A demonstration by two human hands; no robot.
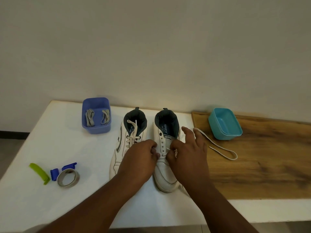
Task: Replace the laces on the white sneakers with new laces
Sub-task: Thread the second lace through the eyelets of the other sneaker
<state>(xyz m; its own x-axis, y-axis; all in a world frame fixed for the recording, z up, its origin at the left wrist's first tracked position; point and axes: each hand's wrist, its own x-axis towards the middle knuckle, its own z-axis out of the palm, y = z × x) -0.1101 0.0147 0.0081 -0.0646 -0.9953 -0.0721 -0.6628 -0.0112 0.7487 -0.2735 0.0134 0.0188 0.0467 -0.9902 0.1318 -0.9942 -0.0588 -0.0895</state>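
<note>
Two white sneakers stand side by side, heels toward the wall. The left sneaker (118, 148) is still laced with a white lace. The right sneaker (165, 175) has its upper eyelets bare. My left hand (139, 157) has curled fingers pinching at the right sneaker's eyelet row. My right hand (190, 148) pinches the old white lace (223, 151) at the eyelets with thumb and forefinger, its other fingers spread. That lace trails right onto the wooden board. Grey new laces (96, 117) lie in the purple tub (96, 129).
An empty teal tub (225, 132) sits on the wooden board (260, 165) at right. On the white table (67, 148) at left lie a green clip (40, 173), blue clips (64, 169) and a roll of tape (68, 179). A wall stands close behind.
</note>
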